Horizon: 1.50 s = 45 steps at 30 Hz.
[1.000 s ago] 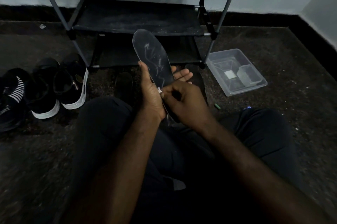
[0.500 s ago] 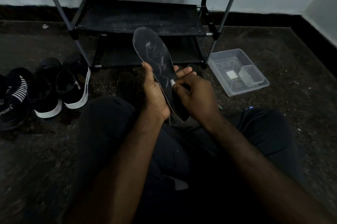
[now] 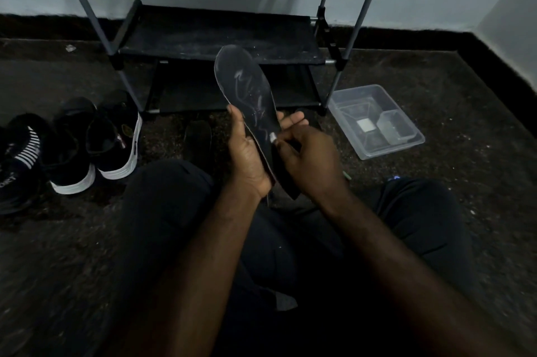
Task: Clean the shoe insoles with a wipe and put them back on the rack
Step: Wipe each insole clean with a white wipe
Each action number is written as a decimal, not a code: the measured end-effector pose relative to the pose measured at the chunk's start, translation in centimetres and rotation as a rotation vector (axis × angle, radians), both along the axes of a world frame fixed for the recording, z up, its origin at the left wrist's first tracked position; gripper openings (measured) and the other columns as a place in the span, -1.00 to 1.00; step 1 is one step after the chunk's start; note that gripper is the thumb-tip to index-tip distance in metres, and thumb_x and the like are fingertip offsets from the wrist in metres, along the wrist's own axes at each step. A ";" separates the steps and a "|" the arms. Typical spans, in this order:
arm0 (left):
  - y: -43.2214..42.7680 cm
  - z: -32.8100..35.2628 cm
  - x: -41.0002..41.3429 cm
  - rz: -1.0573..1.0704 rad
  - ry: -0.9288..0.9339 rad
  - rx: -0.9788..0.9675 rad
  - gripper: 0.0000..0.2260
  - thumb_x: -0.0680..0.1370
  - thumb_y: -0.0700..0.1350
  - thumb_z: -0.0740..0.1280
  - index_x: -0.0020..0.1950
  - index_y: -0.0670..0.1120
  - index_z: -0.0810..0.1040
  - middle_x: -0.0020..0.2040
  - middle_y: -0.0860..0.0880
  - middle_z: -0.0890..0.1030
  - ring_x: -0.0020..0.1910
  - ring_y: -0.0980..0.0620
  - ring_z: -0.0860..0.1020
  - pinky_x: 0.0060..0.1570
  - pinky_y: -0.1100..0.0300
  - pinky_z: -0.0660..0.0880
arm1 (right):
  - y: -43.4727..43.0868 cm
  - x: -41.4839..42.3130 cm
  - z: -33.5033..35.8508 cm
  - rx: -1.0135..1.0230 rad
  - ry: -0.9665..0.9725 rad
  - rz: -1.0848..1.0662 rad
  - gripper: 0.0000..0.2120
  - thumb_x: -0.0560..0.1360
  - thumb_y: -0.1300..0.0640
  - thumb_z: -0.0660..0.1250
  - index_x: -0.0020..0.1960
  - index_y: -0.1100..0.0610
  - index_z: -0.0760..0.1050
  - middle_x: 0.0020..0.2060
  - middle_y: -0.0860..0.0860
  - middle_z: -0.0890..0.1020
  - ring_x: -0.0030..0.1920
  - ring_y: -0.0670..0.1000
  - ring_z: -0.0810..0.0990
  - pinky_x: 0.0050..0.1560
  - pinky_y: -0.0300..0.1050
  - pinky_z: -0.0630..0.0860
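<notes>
A dark insole (image 3: 245, 89) with pale wet streaks stands tilted up in front of me, toe end toward the rack. My left hand (image 3: 247, 153) holds it from behind, thumb on its left edge and fingertips showing past its right edge. My right hand (image 3: 308, 159) pinches a small white wipe (image 3: 273, 136) against the insole's lower middle. A second dark insole (image 3: 199, 138) lies on the floor just beyond my left knee. The black shoe rack (image 3: 220, 37) stands straight ahead, its visible shelves bare.
Black sneakers with white soles (image 3: 113, 138) and a striped shoe (image 3: 20, 159) sit on the dark floor at the left. A clear plastic tub (image 3: 374, 121) holding a white square and a smaller container lies at the right of the rack. My legs fill the foreground.
My right hand slid the wipe up the insole, from near the heel toward the middle. The left hand kept its hold and the insole rose slightly.
</notes>
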State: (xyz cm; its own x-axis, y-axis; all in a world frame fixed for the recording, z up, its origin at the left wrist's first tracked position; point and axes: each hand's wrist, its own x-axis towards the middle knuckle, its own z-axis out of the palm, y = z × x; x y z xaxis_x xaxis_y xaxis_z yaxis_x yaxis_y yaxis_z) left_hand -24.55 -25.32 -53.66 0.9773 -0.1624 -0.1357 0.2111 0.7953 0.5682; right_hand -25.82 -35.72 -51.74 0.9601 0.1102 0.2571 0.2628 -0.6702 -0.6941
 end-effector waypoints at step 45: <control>0.5 0.7 0.1 0.069 0.049 -0.023 -0.24 0.51 0.46 -0.05 0.07 -0.21 0.51 0.15 -0.35 0.58 0.20 -0.32 0.56 0.30 -0.25 0.41 | 0.7 -2.9 -0.4 0.176 0.066 0.184 -0.92 0.51 0.17 0.38 -0.08 0.10 0.66 -0.22 -0.05 0.68 -0.21 -0.10 0.64 -0.13 -0.02 0.59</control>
State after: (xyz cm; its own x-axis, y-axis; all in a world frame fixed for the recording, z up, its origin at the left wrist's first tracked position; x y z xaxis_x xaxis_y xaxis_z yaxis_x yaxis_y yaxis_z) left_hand -24.42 -24.80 -52.96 0.9786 -0.0986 -0.1807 0.1824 0.8219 0.5396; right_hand -28.77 -34.99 -52.15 0.9434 0.2434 0.2251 0.3192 -0.4830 -0.8154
